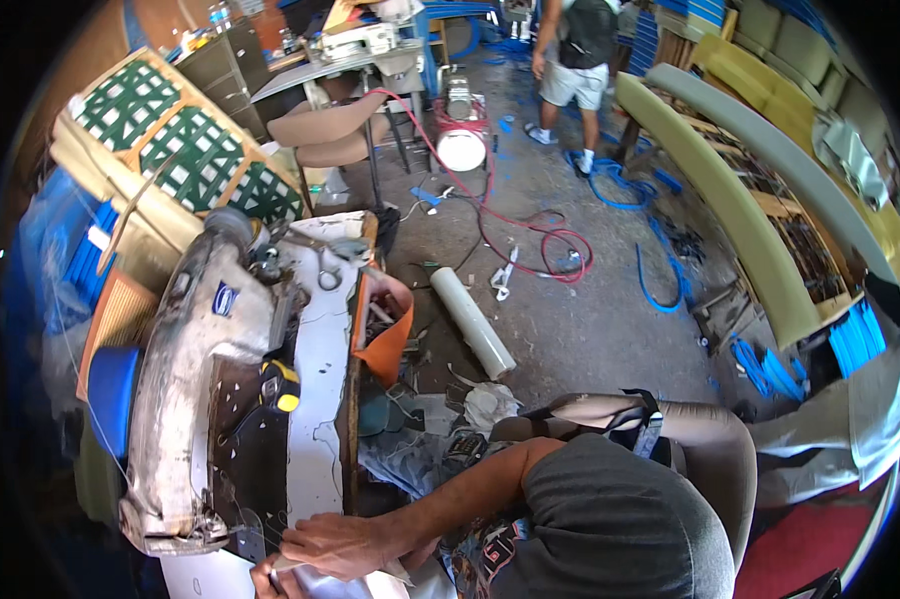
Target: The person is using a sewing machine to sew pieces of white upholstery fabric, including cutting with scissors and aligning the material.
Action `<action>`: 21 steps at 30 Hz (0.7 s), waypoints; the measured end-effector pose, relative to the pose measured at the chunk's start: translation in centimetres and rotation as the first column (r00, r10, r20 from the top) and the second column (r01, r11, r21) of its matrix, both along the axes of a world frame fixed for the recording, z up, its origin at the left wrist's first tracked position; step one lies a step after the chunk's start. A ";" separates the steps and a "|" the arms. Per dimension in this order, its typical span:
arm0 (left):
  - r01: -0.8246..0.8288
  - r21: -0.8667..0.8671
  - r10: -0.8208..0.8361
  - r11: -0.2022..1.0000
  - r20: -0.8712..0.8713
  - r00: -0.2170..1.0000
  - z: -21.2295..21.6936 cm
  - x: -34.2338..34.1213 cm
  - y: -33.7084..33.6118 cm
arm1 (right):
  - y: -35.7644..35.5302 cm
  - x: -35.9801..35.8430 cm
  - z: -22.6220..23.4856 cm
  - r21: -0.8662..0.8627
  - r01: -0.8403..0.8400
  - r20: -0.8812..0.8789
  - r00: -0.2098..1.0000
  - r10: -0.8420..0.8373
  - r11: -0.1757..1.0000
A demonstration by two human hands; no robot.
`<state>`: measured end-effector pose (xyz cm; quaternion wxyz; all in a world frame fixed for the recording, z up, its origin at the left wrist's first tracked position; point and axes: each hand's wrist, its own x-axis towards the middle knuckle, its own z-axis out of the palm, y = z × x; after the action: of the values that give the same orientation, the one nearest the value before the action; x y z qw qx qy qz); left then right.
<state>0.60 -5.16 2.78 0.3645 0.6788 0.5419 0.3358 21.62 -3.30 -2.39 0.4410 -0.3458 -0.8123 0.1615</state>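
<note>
My right hand [335,546] reaches in from the grey-sleeved arm, palm down, with its fingers bent over the edge of a light piece of material [288,564]. Close below it, cut off by the lower edge of the picture, the fingers of my left hand [268,579] close on the same piece. Pale material also shows under my right wrist. Both hands are just beside the near end of a worn white sewing machine [186,349], whose needle area is partly hidden. A yellow-and-black tape measure [278,386] and scissors [327,272] lie on the machine table [315,429].
An orange pouch [385,329] hangs at the table's side. A white roll [472,321] lies on the floor near a red hose [570,260] and blue strips. Padded frames [729,210] stand at right. A person with a backpack [585,40] stands at the back.
</note>
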 end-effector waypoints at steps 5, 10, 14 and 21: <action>0.232 0.008 -0.232 0.973 -0.007 0.973 4.8 1.3 -0.1 | 2.2 1.6 -1.3 -0.407 -0.665 -0.638 0.698 0.326 0.626; 0.362 -0.407 -0.316 0.839 0.179 0.932 6.7 -0.2 1.3 | 0.7 0.9 -0.9 -0.334 -0.666 -0.726 0.633 0.268 0.668; 0.344 -0.410 -0.352 0.845 0.060 0.934 4.4 -1.4 1.9 | 0.9 2.8 0.8 -0.345 -0.661 -0.608 0.698 0.378 0.667; 0.415 0.097 -0.369 0.905 -0.308 0.877 2.0 -0.8 1.5 | 1.2 3.5 1.3 -0.295 -0.419 -0.455 0.852 0.259 0.859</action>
<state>-0.16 -3.69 4.77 0.2881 0.8426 0.4103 0.1968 25.13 -2.05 -1.13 0.4845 -0.2330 -0.7059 0.4612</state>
